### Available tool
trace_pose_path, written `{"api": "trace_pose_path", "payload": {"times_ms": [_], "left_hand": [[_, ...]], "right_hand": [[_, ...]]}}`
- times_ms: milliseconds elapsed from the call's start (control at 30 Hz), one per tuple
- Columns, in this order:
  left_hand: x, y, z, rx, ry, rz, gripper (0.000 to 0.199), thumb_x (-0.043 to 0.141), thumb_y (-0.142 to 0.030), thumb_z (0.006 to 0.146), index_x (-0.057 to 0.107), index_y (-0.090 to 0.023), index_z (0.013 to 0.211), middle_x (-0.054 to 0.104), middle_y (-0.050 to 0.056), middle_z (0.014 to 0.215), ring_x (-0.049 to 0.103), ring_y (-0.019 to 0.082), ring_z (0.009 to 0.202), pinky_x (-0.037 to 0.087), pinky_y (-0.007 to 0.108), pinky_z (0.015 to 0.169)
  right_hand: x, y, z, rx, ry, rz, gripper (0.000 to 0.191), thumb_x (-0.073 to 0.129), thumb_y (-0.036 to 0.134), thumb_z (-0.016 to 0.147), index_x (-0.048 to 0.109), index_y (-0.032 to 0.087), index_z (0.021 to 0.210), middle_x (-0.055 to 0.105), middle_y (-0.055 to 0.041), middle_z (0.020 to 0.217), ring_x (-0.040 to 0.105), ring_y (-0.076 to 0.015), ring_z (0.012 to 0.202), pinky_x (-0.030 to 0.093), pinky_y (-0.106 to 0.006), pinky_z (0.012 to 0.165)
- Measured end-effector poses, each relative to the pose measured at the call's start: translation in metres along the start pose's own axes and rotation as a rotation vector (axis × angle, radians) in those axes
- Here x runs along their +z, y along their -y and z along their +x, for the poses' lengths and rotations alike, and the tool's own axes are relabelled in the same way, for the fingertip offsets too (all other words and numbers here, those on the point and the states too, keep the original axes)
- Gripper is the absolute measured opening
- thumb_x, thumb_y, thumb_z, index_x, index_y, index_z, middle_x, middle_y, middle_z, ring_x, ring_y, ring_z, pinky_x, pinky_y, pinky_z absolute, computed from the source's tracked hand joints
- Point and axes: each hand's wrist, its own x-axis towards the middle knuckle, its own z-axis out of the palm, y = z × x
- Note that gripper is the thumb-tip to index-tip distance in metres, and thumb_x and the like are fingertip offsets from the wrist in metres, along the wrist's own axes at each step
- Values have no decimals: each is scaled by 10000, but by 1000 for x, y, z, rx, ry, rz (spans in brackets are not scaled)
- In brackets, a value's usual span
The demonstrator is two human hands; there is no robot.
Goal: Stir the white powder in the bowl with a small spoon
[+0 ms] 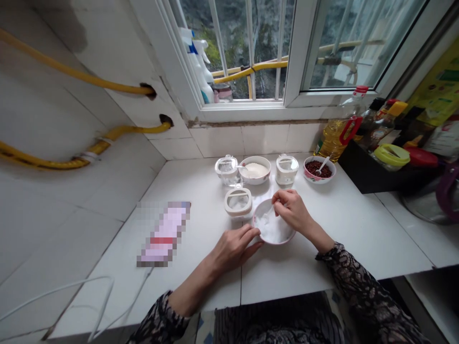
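Note:
A white bowl with a pink rim stands on the counter and holds white granules like sugar or salt. My right hand is closed around the handle of a small white spoon, its tip down in the granules. Against the bowl's left rim, my left hand grips the edge with fingertips and thumb. Just left of the bowl sits a clear seasoning jar with a cream-rimmed lid and some white content. Behind are two similar jars, one on the left and one on the right.
Between the rear jars stands a bowl of pale powder with a spoon. Farther right is a bowl of reddish-brown grains. An oil bottle and a black condiment rack stand at right. A blurred-out phone-like object with a cable lies left.

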Motion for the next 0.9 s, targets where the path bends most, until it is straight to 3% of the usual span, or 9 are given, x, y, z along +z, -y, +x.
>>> {"api": "trace_pose_path", "payload": {"times_ms": [233,667,833,900], "left_hand": [[1,1,0,11,-10,18,153,471,-282,998,512,-152,1068,647,46,829,635,140,638,502,218,509],[1,0,-1,8,-7,20,155,470,-285,1000,516,-151,1063,639,39,821,619,133,629,487,214,498],[1,1,0,6,-6,8,155,476,-285,994,520,-154,1065,642,41,823,627,134,638,494,211,501],[1,1,0,5,-5,5,154,477,-281,993,519,-154,1070,643,43,825,631,136,640,495,212,501]], "right_hand": [[-8,-2,1,134,-40,158,139,473,123,693,572,201,634,586,43,454,524,-124,459,428,-247,592],[0,0,1,75,-2,123,127,485,134,695,544,208,610,590,48,457,552,-128,515,451,-330,840],[-1,-2,0,223,36,365,96,484,194,690,577,203,671,608,32,473,548,-132,473,443,-255,572],[-2,-3,1,278,14,453,84,499,214,675,581,200,666,605,32,461,551,-132,466,434,-247,543]]}}
